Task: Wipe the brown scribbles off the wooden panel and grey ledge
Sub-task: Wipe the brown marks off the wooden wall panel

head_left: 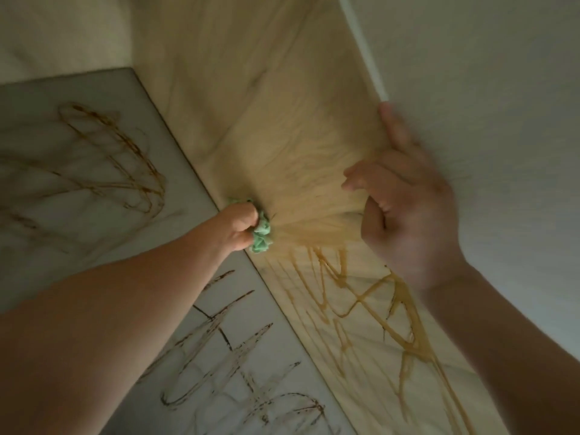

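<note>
My left hand (236, 227) grips a crumpled green cloth (261, 236) and presses it against the wooden panel (266, 98), low down where the panel meets the grey ledge (103, 221). Smeared pale brown streaks fan out to the right of the cloth. Thicker brown scribbles on the panel (370, 302) lie below that, toward me. The ledge carries brown scribbles at the far end (113, 164) and darker ones near me (226, 365). My right hand (405, 211) rests with relaxed fingers at the panel's upper edge, holding nothing.
A white wall (486, 89) rises beyond the panel's top edge, with a white strip (364, 45) along the join. A pale wall surface (62, 29) stands past the far end of the ledge.
</note>
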Tool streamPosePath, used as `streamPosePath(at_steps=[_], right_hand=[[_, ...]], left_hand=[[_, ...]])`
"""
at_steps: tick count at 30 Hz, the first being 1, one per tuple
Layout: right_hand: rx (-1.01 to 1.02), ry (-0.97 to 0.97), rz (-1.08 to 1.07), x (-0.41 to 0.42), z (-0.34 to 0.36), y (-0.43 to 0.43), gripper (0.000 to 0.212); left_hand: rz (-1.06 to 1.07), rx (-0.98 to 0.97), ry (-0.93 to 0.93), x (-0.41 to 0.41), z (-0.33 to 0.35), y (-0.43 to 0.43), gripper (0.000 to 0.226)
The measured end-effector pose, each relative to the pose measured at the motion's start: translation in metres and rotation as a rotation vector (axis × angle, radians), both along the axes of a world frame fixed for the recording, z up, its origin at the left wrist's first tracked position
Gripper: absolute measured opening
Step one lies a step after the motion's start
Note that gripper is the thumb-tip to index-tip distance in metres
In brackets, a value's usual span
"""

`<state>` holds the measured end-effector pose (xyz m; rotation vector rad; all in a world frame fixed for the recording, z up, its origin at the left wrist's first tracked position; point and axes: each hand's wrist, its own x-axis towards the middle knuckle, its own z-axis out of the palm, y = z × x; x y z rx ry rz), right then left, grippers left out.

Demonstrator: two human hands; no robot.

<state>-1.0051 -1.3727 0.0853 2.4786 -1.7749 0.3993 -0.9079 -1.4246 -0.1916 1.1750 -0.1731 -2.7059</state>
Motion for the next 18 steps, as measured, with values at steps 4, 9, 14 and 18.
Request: streamPosePath(at_steps=[4,9,14,18], right_hand=[[0.044,0.039,-0.12,0.0,0.001,0.005,0.03],[0.111,-0.027,-0.168,0.011,0.013,0.003,0.032],[0.057,-0.117,-0.434,0.079,0.018,0.01,0.034],[0.331,-0.549,-0.694,0.165,0.006,0.019,0.03]], left_hand=[[-0.02,-0.056,0.058,0.048,0.076,-0.024,0.04],[-0.067,-0.103,0.145,0.135,0.138,-0.038,0.056],[-0.054,-0.112,0.201,0.198,0.178,-0.045,0.068],[-0.129,-0.168,0.217,0.243,0.203,-0.05,0.07]])
